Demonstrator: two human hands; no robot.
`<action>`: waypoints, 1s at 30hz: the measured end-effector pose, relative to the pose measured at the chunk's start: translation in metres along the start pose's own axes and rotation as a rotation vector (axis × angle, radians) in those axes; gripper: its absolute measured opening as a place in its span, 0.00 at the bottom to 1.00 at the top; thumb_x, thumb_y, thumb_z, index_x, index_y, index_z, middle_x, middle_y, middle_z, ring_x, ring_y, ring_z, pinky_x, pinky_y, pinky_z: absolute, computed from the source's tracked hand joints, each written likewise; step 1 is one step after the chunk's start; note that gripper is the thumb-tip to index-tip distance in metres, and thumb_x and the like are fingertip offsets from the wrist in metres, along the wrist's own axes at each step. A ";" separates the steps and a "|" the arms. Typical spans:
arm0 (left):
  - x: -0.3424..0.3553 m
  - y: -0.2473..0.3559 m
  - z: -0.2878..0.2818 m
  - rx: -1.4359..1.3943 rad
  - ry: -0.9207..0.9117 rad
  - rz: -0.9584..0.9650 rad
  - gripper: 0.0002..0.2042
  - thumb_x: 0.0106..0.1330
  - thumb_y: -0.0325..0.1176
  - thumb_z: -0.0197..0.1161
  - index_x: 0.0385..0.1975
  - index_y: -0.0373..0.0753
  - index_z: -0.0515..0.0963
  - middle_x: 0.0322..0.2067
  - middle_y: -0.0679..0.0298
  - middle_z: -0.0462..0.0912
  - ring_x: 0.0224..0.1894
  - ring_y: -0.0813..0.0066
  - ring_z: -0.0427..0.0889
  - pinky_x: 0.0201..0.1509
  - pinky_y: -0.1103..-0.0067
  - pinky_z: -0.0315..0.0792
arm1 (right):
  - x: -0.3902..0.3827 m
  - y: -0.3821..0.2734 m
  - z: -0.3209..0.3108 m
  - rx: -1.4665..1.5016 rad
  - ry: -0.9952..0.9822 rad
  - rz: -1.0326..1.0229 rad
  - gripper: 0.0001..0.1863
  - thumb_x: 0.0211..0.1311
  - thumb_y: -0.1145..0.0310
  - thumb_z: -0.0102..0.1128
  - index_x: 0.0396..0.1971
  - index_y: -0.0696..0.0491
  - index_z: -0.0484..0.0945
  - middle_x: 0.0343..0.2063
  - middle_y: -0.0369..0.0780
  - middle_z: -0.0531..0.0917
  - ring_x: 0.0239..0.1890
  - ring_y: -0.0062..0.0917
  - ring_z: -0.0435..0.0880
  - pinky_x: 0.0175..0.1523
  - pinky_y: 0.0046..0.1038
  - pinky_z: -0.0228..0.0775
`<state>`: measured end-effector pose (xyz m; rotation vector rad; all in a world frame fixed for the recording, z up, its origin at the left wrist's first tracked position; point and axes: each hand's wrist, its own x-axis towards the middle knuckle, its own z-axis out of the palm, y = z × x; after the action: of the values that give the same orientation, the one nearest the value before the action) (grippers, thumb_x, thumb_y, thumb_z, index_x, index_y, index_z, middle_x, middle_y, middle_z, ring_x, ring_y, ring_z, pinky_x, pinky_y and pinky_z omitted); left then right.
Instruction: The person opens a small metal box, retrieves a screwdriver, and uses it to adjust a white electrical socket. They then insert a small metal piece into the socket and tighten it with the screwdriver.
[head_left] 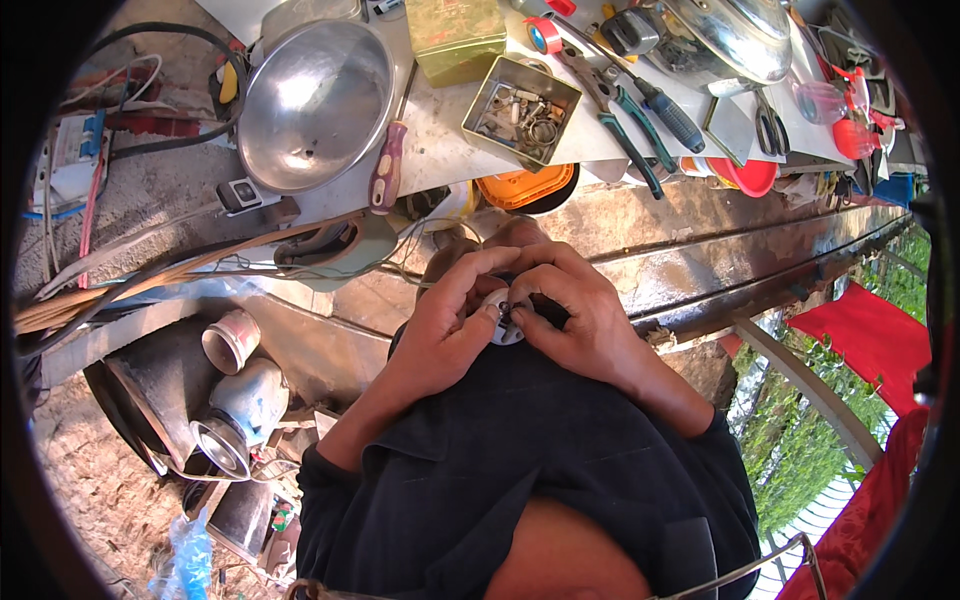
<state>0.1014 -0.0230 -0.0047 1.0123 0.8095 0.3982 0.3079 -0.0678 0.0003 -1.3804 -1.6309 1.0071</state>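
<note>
Close in front of my body, both hands meet around a small round pale disc-shaped part (508,331) with a dark piece at its middle. My left hand (458,318) grips the disc's left edge between thumb and fingers. From the other side, my right hand (572,308) pinches at the dark piece near the centre, thumb and forefinger pressed together. Fingers cover much of the part, so its exact kind cannot be made out.
Ahead is a table with a metal bowl (316,105), a screwdriver (388,168), a tin of small metal parts (522,112), pliers (640,130) and a soldering-iron-like tool (672,117). Cables (170,275) run at left, above a metal pot (250,400). An orange bucket (525,187) stands below the table.
</note>
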 end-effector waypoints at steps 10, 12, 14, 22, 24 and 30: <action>-0.005 -0.003 0.005 0.152 0.070 0.042 0.24 0.63 0.14 0.60 0.60 0.35 0.70 0.59 0.60 0.73 0.57 0.76 0.78 0.62 0.76 0.74 | -0.004 0.012 -0.002 0.163 -0.015 0.104 0.12 0.54 0.80 0.72 0.35 0.53 0.79 0.38 0.41 0.84 0.44 0.38 0.85 0.49 0.36 0.77; -0.005 -0.005 0.005 0.183 0.084 0.034 0.21 0.63 0.15 0.61 0.57 0.35 0.72 0.57 0.61 0.74 0.55 0.78 0.79 0.59 0.78 0.75 | -0.004 0.013 -0.003 0.170 0.006 0.105 0.11 0.53 0.79 0.73 0.34 0.53 0.79 0.37 0.40 0.84 0.43 0.38 0.84 0.48 0.36 0.76; -0.003 -0.006 0.005 0.247 0.093 0.067 0.19 0.63 0.15 0.62 0.55 0.35 0.74 0.56 0.62 0.75 0.53 0.79 0.80 0.56 0.80 0.76 | -0.004 0.014 -0.004 0.176 0.007 0.136 0.11 0.53 0.78 0.73 0.33 0.53 0.79 0.35 0.40 0.83 0.42 0.37 0.83 0.48 0.36 0.75; 0.002 0.005 0.012 0.559 0.149 0.249 0.19 0.61 0.17 0.67 0.53 0.34 0.77 0.58 0.60 0.74 0.51 0.77 0.81 0.49 0.80 0.79 | -0.002 0.017 -0.004 0.155 0.030 0.126 0.13 0.51 0.84 0.70 0.32 0.54 0.76 0.34 0.39 0.80 0.39 0.28 0.84 0.45 0.30 0.76; 0.002 0.005 0.021 0.499 0.266 0.243 0.18 0.57 0.20 0.69 0.49 0.35 0.79 0.54 0.57 0.76 0.51 0.69 0.82 0.49 0.77 0.79 | -0.002 0.017 -0.002 0.151 0.047 0.105 0.13 0.51 0.84 0.71 0.32 0.54 0.76 0.35 0.38 0.80 0.39 0.28 0.84 0.45 0.29 0.76; -0.002 -0.003 0.017 0.414 0.259 0.248 0.20 0.56 0.17 0.69 0.49 0.35 0.78 0.54 0.57 0.72 0.53 0.68 0.80 0.54 0.76 0.78 | -0.003 0.009 -0.002 0.120 0.089 0.017 0.17 0.48 0.84 0.73 0.32 0.53 0.74 0.36 0.40 0.80 0.40 0.31 0.83 0.45 0.29 0.76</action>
<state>0.1123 -0.0358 -0.0021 1.4759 1.0278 0.5971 0.3132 -0.0701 -0.0075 -1.3414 -1.4725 1.0215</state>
